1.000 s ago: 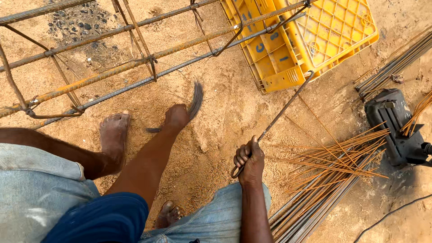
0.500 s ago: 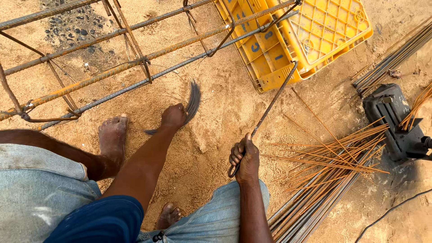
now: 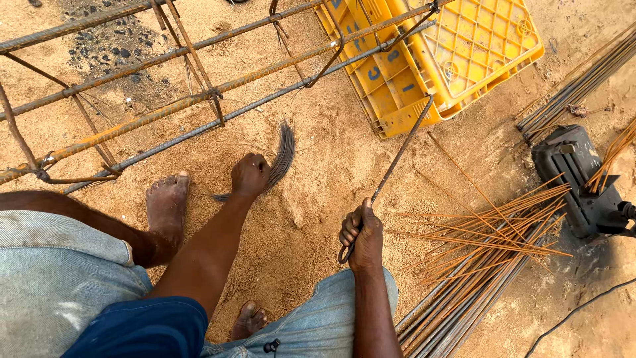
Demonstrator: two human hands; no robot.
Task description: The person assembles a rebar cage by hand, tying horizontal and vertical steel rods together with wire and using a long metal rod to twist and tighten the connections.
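Left hand (image 3: 250,174) fingers clamped on bundle of thin dark wires (image 3: 283,151), strands curving up over sand. Right hand (image 3: 361,233) fingers closed round hooked rod (image 3: 397,154), tip up by rebar cage (image 3: 199,99) near yellow crate (image 3: 464,59). Judgement: keep bundle gripped firm, strands together, hook steady, bare foot (image 3: 165,205) out of way.
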